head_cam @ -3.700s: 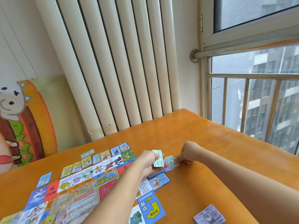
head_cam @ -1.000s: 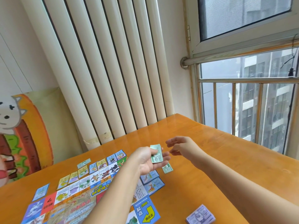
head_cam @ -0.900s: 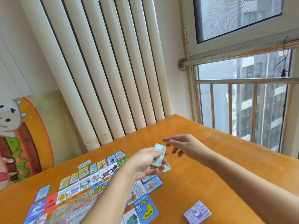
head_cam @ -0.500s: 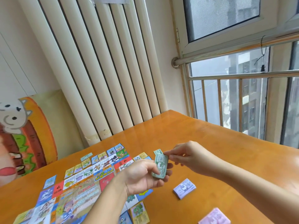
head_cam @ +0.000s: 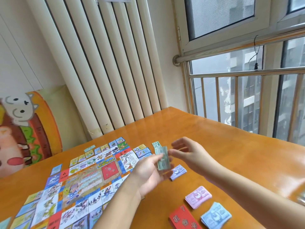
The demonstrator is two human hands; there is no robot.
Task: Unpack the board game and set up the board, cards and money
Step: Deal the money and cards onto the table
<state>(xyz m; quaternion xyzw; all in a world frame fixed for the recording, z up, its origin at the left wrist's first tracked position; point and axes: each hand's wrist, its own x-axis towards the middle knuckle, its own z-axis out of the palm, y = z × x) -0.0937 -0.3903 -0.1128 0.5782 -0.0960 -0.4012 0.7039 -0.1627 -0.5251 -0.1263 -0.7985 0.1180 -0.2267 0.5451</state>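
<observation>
Green note stack (head_cam: 162,160) is held above the table (head_cam: 231,154), just right of the board (head_cam: 85,179). It is pinched between the thumb and curled fingers of the left hand (head_cam: 148,173). Right hand (head_cam: 191,152) is seen just beside the stack, fingers loosely spread and blurred; contact with the notes cannot be told. Purple stack (head_cam: 178,171) is partly hidden behind the left hand's fingertips. Pink stack (head_cam: 198,197) and blue stack (head_cam: 216,215) are laid nearer. Red cards (head_cam: 182,219) and the board's near side are cut off by the frame. Blurred object (head_cam: 302,198) at the right edge: not identified.
</observation>
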